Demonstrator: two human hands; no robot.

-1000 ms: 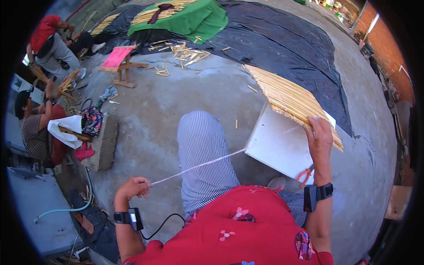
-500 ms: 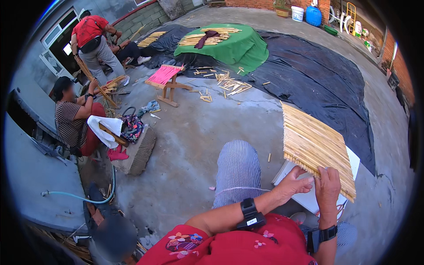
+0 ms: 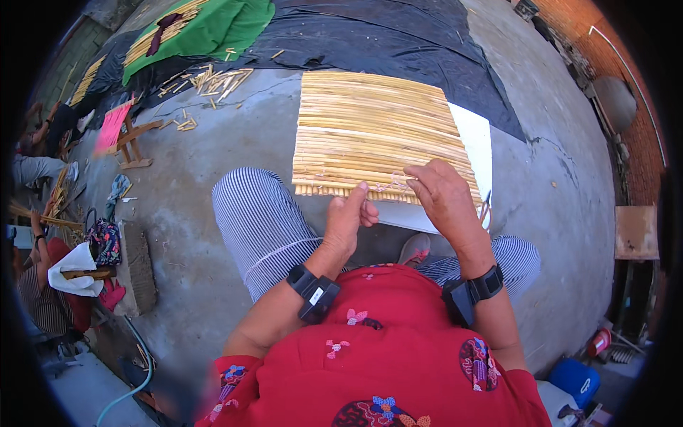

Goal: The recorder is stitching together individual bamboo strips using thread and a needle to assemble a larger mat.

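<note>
A flat mat of straw-yellow stalks (image 3: 377, 121), laid side by side, rests on a white board (image 3: 473, 139) before my knees. My left hand (image 3: 347, 219) grips the mat's near edge, thumb on top and fingers curled below. Over the near right part of the mat, the thumb and fingers of my right hand (image 3: 447, 199) are pinched together on a thin pinkish thread (image 3: 391, 183). Loops of this thread lie across the nearest stalks. Beside my right hand, what looks like scissors (image 3: 486, 213) lies at the board's edge, partly hidden.
A pale cord (image 3: 281, 252) crosses my striped left knee. Black sheeting (image 3: 398, 35) and a green cloth (image 3: 235, 21) lie beyond, near scattered stalk pieces (image 3: 213, 82). A wooden stool with a pink seat (image 3: 117, 128) and a concrete block (image 3: 135, 267) stand left; people work behind them.
The view has swung right, bringing the mat to the centre. My hands, close together at the mat's edge before, are now apart, the right one raised with thread.
</note>
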